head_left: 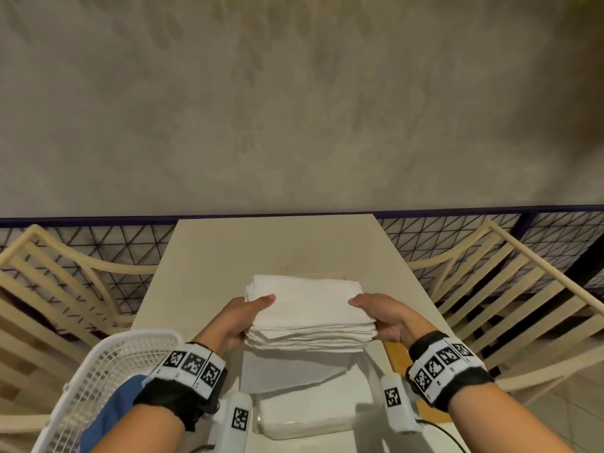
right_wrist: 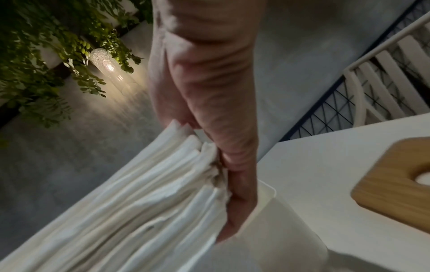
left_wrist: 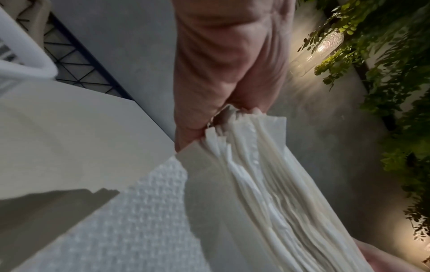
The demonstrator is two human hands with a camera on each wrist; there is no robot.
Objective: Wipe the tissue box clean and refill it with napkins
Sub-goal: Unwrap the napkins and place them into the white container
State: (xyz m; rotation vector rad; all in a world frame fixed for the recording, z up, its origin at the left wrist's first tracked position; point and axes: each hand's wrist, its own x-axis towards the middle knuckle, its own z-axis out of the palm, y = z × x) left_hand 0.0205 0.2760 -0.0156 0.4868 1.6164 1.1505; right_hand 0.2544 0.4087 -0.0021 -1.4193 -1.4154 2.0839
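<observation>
A thick stack of white napkins point(head_left: 307, 308) hangs above the table point(head_left: 209, 263), held between both hands. My left hand point(head_left: 251, 317) grips its left edge, thumb on top and fingers underneath. My right hand point(head_left: 376, 317) grips the right edge the same way. The white tissue box point(head_left: 330, 274) lies open under the stack, only its far rim showing. In the right wrist view the right hand point(right_wrist: 209, 103) pinches the napkin stack point(right_wrist: 151, 202) just over the tissue box's rim point(right_wrist: 270, 193). The left wrist view shows my left hand point(left_wrist: 221, 73) on the napkin stack point(left_wrist: 267, 184).
A wooden lid point(right_wrist: 391, 185) lies on the table right of the box. A second pack of napkins point(head_left: 313, 410) sits near the front edge. A white mesh basket point(head_left: 111, 364) holding a blue cloth point(head_left: 108, 416) stands front left. Slatted chairs point(head_left: 510, 289) flank the table.
</observation>
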